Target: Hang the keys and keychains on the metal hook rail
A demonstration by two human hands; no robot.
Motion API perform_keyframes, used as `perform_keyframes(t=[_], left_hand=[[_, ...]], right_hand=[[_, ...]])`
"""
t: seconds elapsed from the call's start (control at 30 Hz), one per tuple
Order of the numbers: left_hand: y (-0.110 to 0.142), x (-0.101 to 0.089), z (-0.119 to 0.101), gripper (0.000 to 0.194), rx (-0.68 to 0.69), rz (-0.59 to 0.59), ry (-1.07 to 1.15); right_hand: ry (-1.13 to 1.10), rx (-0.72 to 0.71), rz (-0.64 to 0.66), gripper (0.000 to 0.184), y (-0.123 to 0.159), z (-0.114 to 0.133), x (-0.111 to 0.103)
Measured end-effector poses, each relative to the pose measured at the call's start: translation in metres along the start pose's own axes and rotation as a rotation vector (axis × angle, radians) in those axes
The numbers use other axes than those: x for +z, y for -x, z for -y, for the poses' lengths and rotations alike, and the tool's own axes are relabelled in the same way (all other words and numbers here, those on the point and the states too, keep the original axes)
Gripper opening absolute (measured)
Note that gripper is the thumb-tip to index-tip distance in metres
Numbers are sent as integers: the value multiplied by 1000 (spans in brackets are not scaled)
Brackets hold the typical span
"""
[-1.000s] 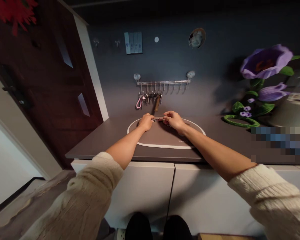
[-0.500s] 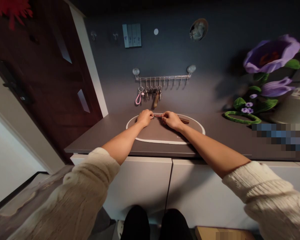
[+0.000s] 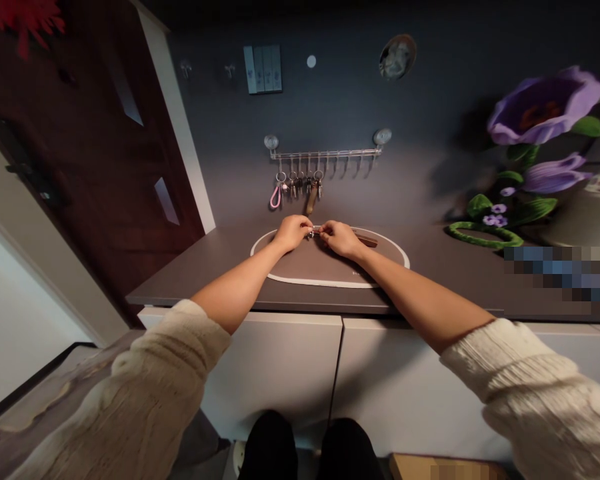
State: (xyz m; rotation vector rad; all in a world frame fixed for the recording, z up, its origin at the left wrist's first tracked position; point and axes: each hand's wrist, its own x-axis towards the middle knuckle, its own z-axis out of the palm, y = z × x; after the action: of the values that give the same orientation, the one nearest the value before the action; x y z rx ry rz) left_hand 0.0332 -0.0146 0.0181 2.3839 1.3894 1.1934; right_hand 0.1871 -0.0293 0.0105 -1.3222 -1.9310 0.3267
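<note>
Over a brown oval mat (image 3: 320, 270) with a white rim, my two hands come close together. My left hand (image 3: 293, 232) is closed in a pinch around small silver metal pieces that look like keys (image 3: 312, 234). From the other side, my right hand (image 3: 338, 238) pinches at the same keys, its fingertips partly hiding them. A flat brown strip (image 3: 367, 241) sticks out to the right from behind my right hand; whether it is joined to the keys is hidden.
A clear hook rail (image 3: 325, 155) on the dark wall carries several key rings, a pink loop (image 3: 275, 197) and a brown fob (image 3: 311, 199). Purple fabric flowers (image 3: 545, 113) and a green ring (image 3: 485, 235) stand at the right of the grey counter (image 3: 180, 267). A dark red door (image 3: 105, 167) is at left.
My left hand has shifted slightly right, nearer my right hand. The reddish strip between them no longer shows, and silver metal pieces are visible there. The view has shifted a little.
</note>
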Motion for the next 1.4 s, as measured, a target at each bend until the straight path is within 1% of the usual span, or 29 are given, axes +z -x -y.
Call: perform_keyframes(t=[0.13,0.27,0.37,0.47,0.67,0.8,1.1,1.27,1.4], left_hand=[[-1,3,-1,8,-94,-44,232],[-1,6,-1,6,-182,-55,498],[0,5,-1,11,-237,-74,615],[0,5,-2,16,-285,-94,685],[0,6,0,22,-306,-103,729],[-1,9,3,29,-299,-93,752],[-1,12,3,28,-268,-54,865],[1,14,0,25,-236,-56,808],[3,17,-1,22,-204,-81,637]], right_hand=[[-31,-8,-16,9,-1,-2,1],[-165,-6,-29,8,-3,-2,2],[-271,10,-23,9,-4,-2,2],[-365,3,-17,9,-5,0,1],[-505,13,-20,12,-3,5,-1],[-508,-6,-34,15,-4,2,1],[-531,-27,-69,16,-6,-1,0],[-502,-41,-130,15,-9,-6,-2],[-491,-73,-169,18,-13,-14,-4]])
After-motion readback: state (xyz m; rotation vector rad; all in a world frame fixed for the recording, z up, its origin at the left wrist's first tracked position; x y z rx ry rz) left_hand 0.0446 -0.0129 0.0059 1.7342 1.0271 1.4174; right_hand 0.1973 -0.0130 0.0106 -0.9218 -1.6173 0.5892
